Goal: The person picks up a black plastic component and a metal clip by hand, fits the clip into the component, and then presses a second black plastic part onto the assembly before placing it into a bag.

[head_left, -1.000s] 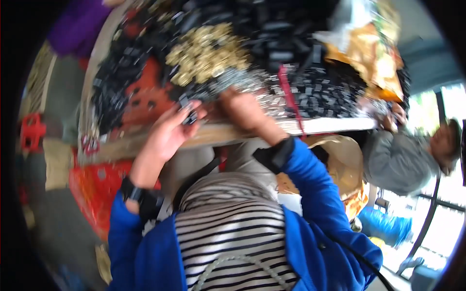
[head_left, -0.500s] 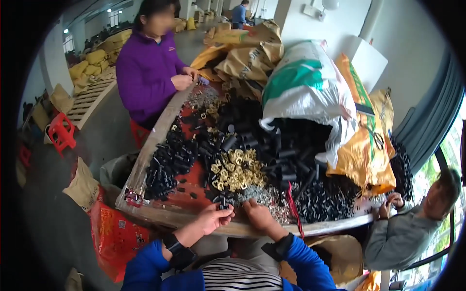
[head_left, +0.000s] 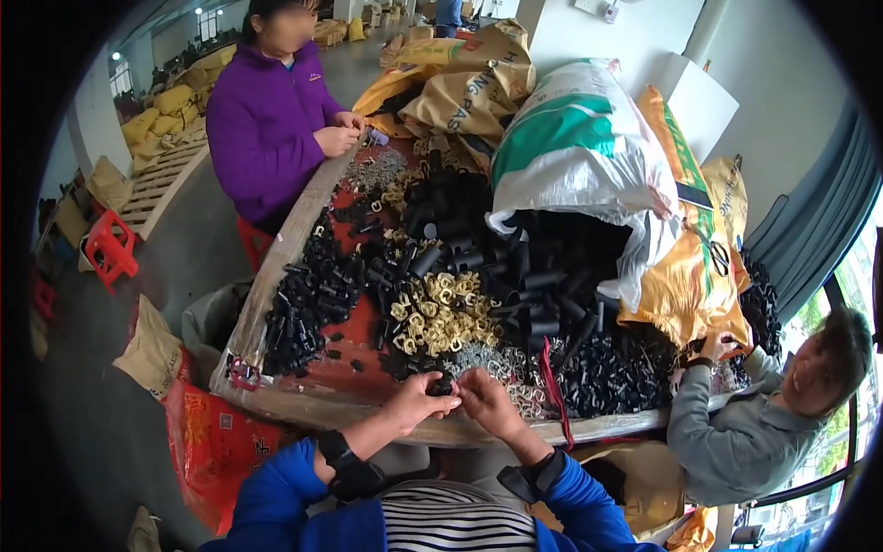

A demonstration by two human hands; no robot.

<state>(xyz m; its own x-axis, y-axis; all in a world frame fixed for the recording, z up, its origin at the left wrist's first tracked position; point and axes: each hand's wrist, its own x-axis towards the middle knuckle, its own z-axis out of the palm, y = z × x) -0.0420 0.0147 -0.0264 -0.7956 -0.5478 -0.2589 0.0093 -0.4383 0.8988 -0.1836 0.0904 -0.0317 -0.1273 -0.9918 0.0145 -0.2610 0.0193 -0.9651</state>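
Note:
Close to the table's near edge, my left hand [head_left: 414, 405] pinches a small black plastic part [head_left: 441, 385] between thumb and fingers. My right hand [head_left: 489, 405] is closed right beside it, fingertips against or very near the part; whatever they hold is too small to make out. Just beyond my hands lie a heap of gold-coloured, ring-like pieces [head_left: 446, 315] and a spread of small silver metal bits [head_left: 487, 361]. Small black parts [head_left: 313, 304] are piled to the left, and larger black tubes [head_left: 544, 322] lie to the right.
A white and green sack [head_left: 579, 138] rests on the table's far side, next to a yellow sack [head_left: 681, 304]. Red cord [head_left: 552, 391] hangs over the wooden edge [head_left: 359, 412]. One co-worker in purple [head_left: 276, 129] stands far left; another in grey [head_left: 727, 432] is at right.
My right hand has come left and up from the silver bits to meet my left hand at the black part. The grey-sleeved co-worker's hands have moved toward the yellow sack's lower edge.

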